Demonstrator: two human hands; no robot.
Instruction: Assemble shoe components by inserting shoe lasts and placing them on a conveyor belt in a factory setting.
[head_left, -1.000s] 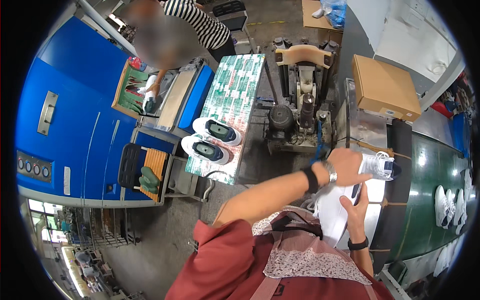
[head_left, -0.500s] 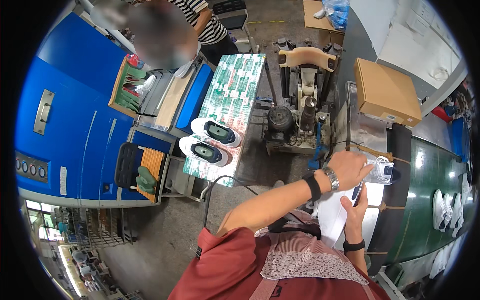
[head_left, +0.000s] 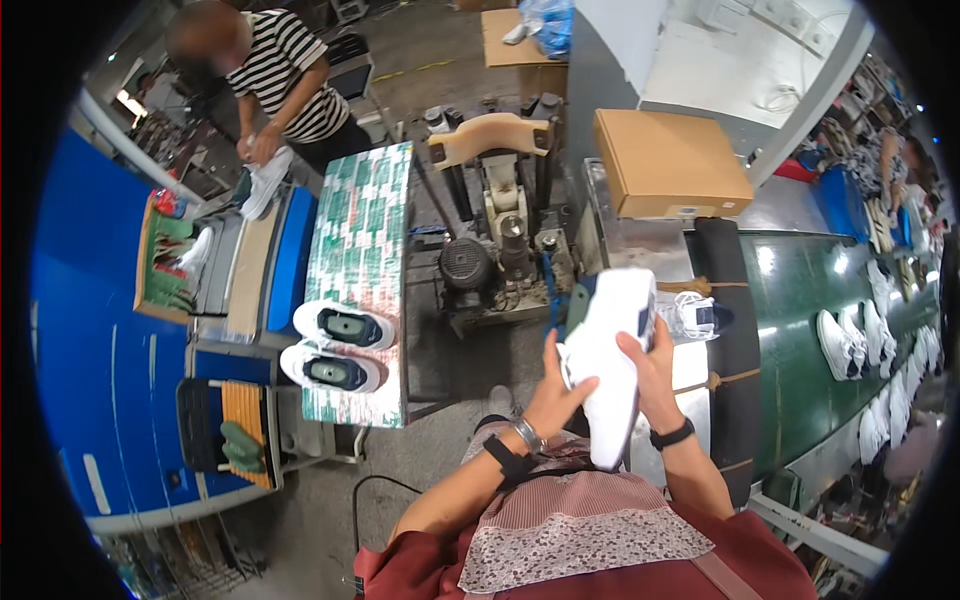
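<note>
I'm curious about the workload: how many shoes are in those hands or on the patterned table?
3: one white shoe in the left hand and right hand; nearer shoe and farther shoe on the patterned table.

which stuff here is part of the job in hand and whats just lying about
Seemingly in the job:
white shoe, held in left hand and right hand
laced white shoe nearby

Apparently lying about:
cardboard box
blue plastic bag
green shoe-shaped pieces on the chair
</note>
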